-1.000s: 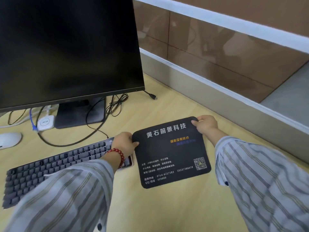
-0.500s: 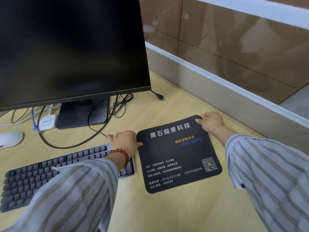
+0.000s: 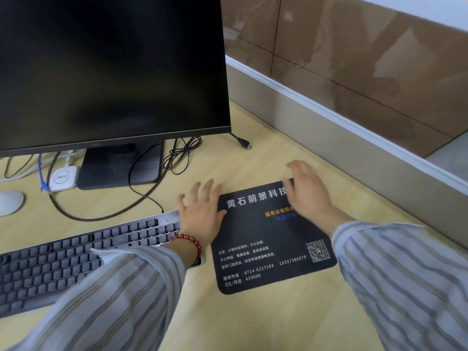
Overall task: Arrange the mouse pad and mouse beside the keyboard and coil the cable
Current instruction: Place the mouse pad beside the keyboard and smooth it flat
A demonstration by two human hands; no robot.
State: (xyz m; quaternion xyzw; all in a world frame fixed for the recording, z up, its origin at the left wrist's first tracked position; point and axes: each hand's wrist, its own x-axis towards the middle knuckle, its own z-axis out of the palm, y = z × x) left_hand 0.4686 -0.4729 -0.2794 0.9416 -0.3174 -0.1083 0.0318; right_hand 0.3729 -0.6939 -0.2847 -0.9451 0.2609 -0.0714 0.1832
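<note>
Desk (image 3: 253, 323) is viewed from one head-worn camera, angled forward and down, close over both hands, monitor (image 3: 109, 69) near ahead.

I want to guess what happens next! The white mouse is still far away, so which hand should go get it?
Probably the left hand. The mouse sits far left, past the keyboard; the right hand rests across the mouse pad, farther away.

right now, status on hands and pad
Left hand open, at the pad's left edge. Right hand open, over its top right corner. Mouse pad flat beside keyboard. Mouse far left, loose cable uncoiled.
</note>
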